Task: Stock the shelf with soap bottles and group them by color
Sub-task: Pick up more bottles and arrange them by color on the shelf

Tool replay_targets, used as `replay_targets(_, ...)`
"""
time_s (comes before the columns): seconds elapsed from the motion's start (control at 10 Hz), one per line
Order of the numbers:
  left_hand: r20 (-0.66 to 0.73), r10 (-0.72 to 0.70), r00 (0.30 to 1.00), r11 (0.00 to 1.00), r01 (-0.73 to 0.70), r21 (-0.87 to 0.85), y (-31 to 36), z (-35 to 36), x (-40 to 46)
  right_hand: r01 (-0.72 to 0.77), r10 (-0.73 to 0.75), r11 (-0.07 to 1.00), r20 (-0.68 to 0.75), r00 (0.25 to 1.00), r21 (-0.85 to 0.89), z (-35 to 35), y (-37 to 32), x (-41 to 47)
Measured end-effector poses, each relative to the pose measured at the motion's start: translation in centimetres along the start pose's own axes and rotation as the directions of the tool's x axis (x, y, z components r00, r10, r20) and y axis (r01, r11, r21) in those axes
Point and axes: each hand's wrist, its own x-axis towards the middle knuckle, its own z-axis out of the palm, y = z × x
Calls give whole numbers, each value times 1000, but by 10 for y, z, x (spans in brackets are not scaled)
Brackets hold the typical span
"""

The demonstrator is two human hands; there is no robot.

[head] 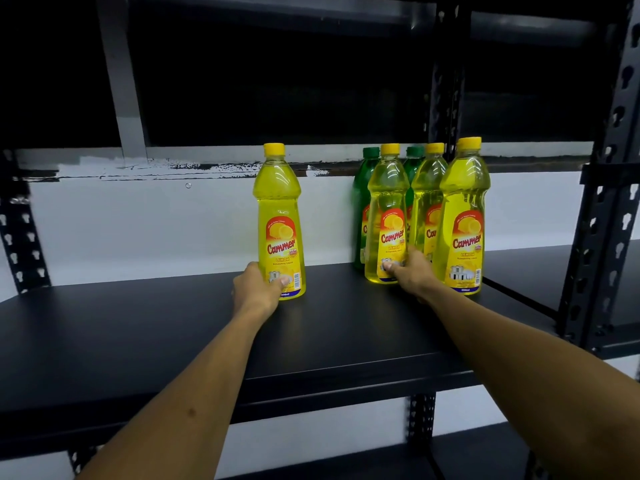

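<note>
A yellow soap bottle (280, 216) stands alone and upright near the middle of the black shelf (138, 327). My left hand (256, 289) grips its base. To the right stands a cluster of three more yellow bottles, and my right hand (412, 275) grips the base of the leftmost one (386, 209). The other two yellow bottles (429, 195) (465, 216) stand to its right. Two green bottles (362, 188) (414, 164) stand behind this cluster, partly hidden.
A black slotted upright (602, 216) rises at the right end of the shelf, another (20, 244) at the left. A white wall backs the shelf. An upper shelf (311, 12) hangs overhead, and a lower shelf (485, 455) shows below.
</note>
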Motion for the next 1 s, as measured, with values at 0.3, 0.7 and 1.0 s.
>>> replay_targets(0.3,-4,9,1000,1000,-9,-13,1,-1,-1,-3,3,1000,12,1000,-2,-1,0,1)
replay_targets(0.7,-9,14,1000,999,-15,-39,3,-3,-5,6,-6,1000,2,1000,7,-2,0,-1)
replay_targets(1.0,60,15,998,997,-10,-75,3,-8,-10,-34,22,964,-45,999,-265,4,-7,-13)
